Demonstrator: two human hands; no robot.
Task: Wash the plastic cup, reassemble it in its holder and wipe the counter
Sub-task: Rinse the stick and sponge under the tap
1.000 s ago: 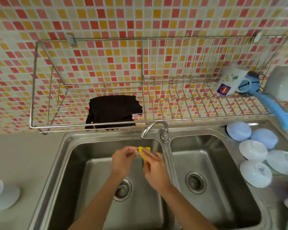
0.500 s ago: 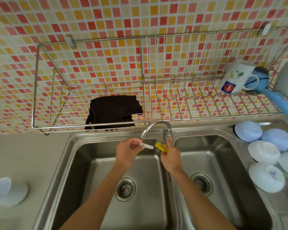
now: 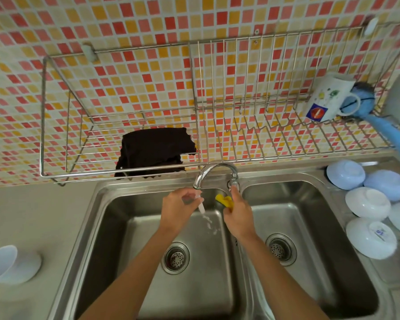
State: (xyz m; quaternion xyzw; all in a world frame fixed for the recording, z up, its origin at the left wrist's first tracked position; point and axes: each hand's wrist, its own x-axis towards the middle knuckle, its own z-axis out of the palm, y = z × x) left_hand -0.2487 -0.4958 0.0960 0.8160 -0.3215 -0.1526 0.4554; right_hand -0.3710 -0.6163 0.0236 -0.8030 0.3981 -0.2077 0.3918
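My left hand holds a small white plastic piece under the faucet spout, and water runs off it into the left sink basin. My right hand grips a yellow sponge, with one finger up against the tap handle. A white plastic cup lies tilted on its round white holder on the counter at the far left.
A wire dish rack hangs on the tiled wall with a black cloth, a white mug and a blue brush. Several upturned bowls sit right of the right basin. Grey counter lies left.
My hands parted and moved up to the faucet. The right hand, still gripping the sponge, reached the tap handle, and water now runs over the white piece in my left hand.
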